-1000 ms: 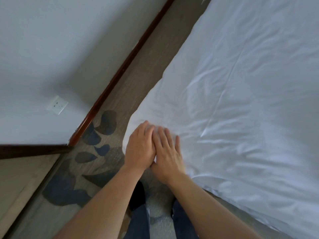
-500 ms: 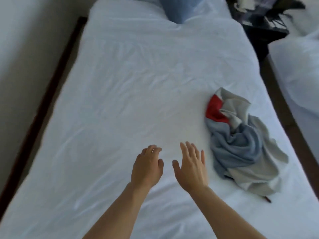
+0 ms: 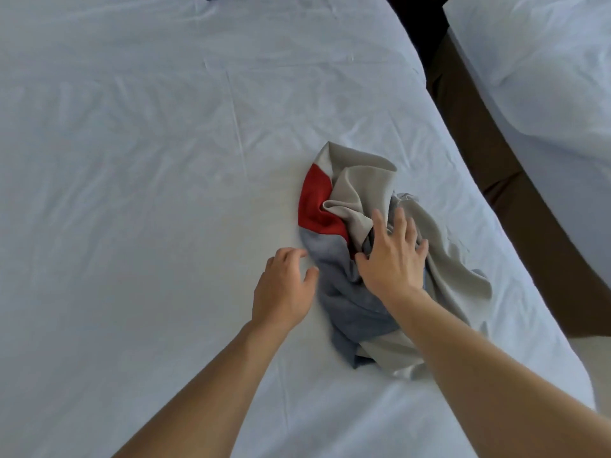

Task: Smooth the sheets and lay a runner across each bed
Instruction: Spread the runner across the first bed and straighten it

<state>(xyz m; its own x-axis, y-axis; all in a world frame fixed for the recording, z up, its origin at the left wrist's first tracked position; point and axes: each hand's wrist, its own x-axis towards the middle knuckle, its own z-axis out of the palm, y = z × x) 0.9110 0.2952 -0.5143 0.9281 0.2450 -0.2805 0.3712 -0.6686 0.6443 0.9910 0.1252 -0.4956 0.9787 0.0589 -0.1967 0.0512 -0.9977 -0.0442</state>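
The right hand (image 3: pixel 391 256) is reaching, fingers (image 3: pixel 401 223) spread, onto the bunched runner (image 3: pixel 344 285); the left hand (image 3: pixel 284 285) is hanging loose just beside it.

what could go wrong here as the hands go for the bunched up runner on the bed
The runner lies in a tangled heap, so lifting it by one fold may twist it further. It sits near the bed's right edge; a loose end could slide into the gap. Dragging it with the right hand and left hand may wrinkle the sheet.
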